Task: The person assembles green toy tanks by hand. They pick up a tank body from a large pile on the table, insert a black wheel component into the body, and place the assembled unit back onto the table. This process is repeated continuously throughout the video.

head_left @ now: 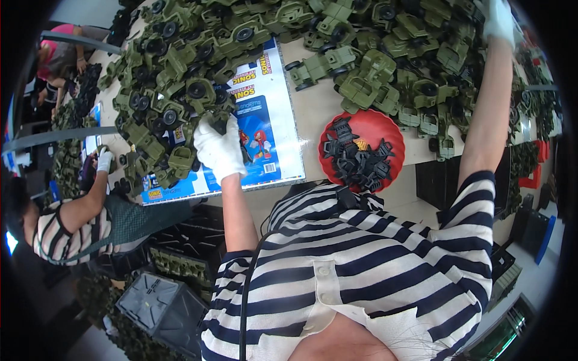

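Note:
My left hand, in a white glove, is at the near edge of a heap of olive-green toy army trucks. Its thumb and fingers close around the near end of one toy truck, partly hidden by the glove. Stretched far out to the right, my right hand, also gloved in white, is beside more toy trucks; its fingers are blurred near the picture's rim. Between my arms, a red scalloped bowl contains several black plastic parts.
Printed blue-and-white sheets lie under the left heap. To my left, a person in a striped top handles parts at the same table. A grey crate stands below at left, and red bins are at far right.

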`<state>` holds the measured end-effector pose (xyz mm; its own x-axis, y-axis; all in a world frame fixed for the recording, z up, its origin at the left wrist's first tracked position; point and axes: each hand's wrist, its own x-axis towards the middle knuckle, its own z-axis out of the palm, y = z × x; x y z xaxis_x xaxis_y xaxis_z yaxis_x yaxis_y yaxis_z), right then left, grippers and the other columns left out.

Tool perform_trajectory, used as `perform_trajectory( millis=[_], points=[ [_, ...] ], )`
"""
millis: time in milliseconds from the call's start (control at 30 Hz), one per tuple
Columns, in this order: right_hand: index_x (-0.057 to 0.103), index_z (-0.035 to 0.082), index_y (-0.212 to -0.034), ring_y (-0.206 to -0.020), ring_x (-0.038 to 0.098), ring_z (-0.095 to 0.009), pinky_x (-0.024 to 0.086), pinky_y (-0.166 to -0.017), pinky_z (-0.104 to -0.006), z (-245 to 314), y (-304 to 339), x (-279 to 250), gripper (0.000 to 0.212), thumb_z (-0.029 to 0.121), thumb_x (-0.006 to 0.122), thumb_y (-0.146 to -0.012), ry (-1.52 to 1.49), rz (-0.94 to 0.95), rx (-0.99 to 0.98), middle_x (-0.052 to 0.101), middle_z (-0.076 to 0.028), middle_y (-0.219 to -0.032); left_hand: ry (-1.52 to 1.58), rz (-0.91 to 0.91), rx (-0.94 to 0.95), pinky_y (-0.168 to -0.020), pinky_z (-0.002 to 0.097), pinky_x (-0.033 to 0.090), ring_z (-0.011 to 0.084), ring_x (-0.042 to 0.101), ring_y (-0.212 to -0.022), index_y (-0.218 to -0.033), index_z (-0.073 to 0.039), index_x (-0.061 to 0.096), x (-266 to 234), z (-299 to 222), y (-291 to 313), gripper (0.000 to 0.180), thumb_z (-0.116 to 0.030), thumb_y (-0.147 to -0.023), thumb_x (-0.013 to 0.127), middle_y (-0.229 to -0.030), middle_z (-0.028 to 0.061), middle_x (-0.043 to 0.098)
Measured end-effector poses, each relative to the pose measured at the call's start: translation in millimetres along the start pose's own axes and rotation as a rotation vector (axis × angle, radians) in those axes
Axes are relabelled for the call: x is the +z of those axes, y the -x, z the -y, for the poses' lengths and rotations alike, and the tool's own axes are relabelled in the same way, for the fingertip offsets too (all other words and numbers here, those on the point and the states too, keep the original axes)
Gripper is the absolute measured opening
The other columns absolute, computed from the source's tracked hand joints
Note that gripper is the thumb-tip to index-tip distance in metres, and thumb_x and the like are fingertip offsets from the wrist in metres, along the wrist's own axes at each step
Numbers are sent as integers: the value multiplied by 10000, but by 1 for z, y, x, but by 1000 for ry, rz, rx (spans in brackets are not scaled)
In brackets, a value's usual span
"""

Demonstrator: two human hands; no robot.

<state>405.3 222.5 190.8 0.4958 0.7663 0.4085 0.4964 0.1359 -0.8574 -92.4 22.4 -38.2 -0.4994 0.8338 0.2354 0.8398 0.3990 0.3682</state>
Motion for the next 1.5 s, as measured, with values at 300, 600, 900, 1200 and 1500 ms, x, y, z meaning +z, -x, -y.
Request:
perform_trajectory(
  millis=[300,600,900,1200,1500],
  points=[
    [726,8,-1049,-847,667,-178,531,-785,-309,-113,279,45,327,306,663,-931,126,901,-95,724,-87,-980,298,183,-60,-883,408,534,323,647,-1044,-1335,-76,484,36,48,25,746,-113,-690,858,-1199,209,552],
    [569,90,-1327,-1191,563,-364,460,-996,-444,-159,349,42,678,457,742,-783,742,954,128,585,-193,-1285,1523,869,-332,-925,312,514,133,637,-1047,-1378,-63,505,56,-6,68,480,-100,-928,669,-1188,32,665],
    [727,96,-1062,-985,660,-352,519,-886,-425,-193,364,33,237,208,605,-892,528,884,201,695,-163,-1051,1304,715,-486,-839,265,535,142,656,-956,-1413,-23,449,113,28,54,509,53,-916,528,-1144,78,672],
    [716,55,-1103,-977,681,-317,508,-891,-371,-166,352,59,379,356,674,-876,370,1088,405,714,-174,-1056,-365,547,1417,-1170,585,181,365,233,-1466,-1315,-143,581,46,-3,1,613,-234,-730,738,-1514,120,361],
    [679,9,-1014,-868,686,-321,520,-787,-383,-137,347,29,293,256,687,-858,441,696,438,711,-191,-933,141,897,374,-862,378,534,340,674,-997,-1355,71,449,64,9,29,1001,-426,-615,905,-1129,225,665]
  ],
)
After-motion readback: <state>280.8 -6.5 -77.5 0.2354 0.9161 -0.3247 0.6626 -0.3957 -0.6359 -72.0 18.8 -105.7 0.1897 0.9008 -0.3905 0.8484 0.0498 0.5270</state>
